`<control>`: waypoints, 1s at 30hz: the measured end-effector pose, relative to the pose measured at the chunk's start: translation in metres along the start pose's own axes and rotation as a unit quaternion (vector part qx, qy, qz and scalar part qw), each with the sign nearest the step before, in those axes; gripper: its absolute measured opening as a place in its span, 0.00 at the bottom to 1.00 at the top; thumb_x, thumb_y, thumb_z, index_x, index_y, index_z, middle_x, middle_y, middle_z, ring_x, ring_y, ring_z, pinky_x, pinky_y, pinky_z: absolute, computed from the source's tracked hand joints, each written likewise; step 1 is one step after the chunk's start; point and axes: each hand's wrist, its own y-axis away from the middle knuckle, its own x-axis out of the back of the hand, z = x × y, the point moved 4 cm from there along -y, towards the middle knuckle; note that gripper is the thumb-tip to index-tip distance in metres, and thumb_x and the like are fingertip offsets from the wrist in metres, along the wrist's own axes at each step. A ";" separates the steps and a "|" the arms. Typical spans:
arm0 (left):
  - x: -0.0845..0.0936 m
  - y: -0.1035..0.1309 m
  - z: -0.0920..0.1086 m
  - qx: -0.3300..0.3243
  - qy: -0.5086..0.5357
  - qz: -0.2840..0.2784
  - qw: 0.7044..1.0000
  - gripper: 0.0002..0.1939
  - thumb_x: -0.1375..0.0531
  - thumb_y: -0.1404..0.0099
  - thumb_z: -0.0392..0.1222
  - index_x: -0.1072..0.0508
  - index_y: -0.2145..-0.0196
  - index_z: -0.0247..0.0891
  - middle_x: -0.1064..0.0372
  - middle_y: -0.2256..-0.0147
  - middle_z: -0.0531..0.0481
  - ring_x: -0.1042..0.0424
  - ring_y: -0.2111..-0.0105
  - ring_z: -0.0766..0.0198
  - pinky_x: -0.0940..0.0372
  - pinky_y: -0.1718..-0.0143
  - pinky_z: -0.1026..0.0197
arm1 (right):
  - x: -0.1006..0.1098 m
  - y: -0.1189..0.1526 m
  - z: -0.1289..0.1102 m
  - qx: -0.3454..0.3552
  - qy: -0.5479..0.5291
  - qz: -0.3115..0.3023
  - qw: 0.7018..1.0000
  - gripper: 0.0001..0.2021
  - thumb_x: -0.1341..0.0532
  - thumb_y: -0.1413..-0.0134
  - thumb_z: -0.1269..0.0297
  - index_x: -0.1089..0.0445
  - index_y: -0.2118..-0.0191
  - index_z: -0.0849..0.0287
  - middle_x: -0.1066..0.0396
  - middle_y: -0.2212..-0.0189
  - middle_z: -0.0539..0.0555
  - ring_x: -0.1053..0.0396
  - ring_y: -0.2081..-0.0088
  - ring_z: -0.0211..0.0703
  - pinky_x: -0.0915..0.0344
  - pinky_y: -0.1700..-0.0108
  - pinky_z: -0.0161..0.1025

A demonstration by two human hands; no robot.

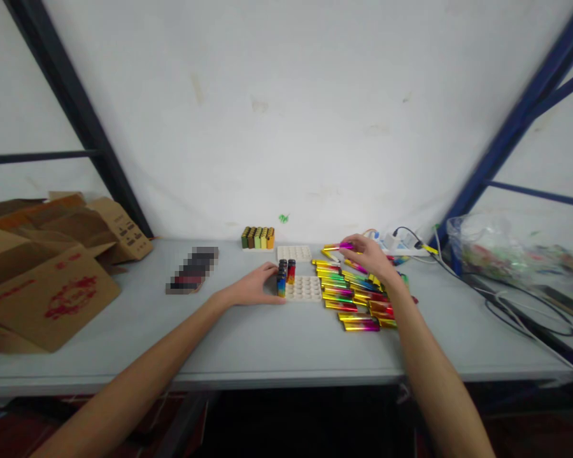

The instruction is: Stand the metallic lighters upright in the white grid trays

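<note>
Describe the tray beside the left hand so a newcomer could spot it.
Start at the grey table. Left of the lighter heap, next to the left hand, lies a white tray. Unlike the two trays behind, it shows both upright lighters and open holes.

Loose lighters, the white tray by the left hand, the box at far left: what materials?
Loose lighters: shiny, mirror-like highlights; metal or metallized plastic, can't tell.
White tray: probably molded plastic, going by its regular round recesses.
Box: cardboard, dull brown, with folded flaps and red print.
</note>
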 end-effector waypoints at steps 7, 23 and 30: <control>-0.001 0.000 0.000 0.005 -0.004 -0.007 1.000 0.43 0.27 0.46 0.66 0.28 0.40 0.39 0.34 0.38 0.37 0.32 0.39 0.40 0.37 0.34 0.43 | -0.042 0.011 -0.045 -0.019 -0.235 -0.041 0.971 0.19 0.29 0.45 0.48 0.21 0.56 0.58 0.21 0.60 0.55 0.27 0.58 0.44 0.32 0.54 0.40; -0.002 0.000 0.000 0.001 0.001 -0.005 1.000 0.43 0.27 0.45 0.65 0.28 0.39 0.38 0.33 0.39 0.38 0.32 0.39 0.40 0.38 0.34 0.44 | -0.095 0.021 -0.061 -0.069 -0.470 -0.090 0.875 0.22 0.33 0.42 0.40 0.28 0.53 0.52 0.35 0.75 0.44 0.37 0.76 0.36 0.33 0.70 0.37; -0.003 0.000 0.000 0.003 0.002 -0.012 1.000 0.43 0.28 0.44 0.65 0.30 0.38 0.37 0.34 0.39 0.37 0.33 0.39 0.41 0.39 0.33 0.43 | -0.100 0.024 -0.057 -0.060 -0.263 -0.007 0.963 0.26 0.40 0.41 0.34 0.36 0.70 0.55 0.47 0.80 0.43 0.50 0.78 0.35 0.53 0.76 0.35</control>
